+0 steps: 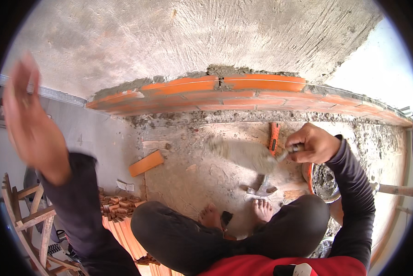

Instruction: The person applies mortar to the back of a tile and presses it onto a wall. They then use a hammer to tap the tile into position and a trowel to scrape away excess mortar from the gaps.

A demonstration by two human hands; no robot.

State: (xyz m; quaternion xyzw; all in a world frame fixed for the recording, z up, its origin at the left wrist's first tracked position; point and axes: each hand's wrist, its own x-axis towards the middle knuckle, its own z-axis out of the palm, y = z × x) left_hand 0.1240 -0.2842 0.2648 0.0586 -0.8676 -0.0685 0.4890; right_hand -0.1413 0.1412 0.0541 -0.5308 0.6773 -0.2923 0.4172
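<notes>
My right hand [313,143] grips the handle of a trowel [245,154], whose mortar-coated blade points left over the floor and is smeared by motion. My left hand [34,122] is raised at the far left with its fingers stretched out, blurred, and holds nothing. Ahead runs a low wall of orange bricks [183,87] with a string drawn along its upper course. Wet mortar [225,70] lies along the top of that course, against the rough grey wall [179,37]. Beside my right forearm stands a bucket [311,177] with mortar in it.
A claw hammer [274,138] with an orange handle lies below the trowel, near my bare feet. One loose brick [146,163] rests on the floor to the left. Stacked bricks [123,225] stand by my left knee, and a wooden frame [34,216] is at the far left.
</notes>
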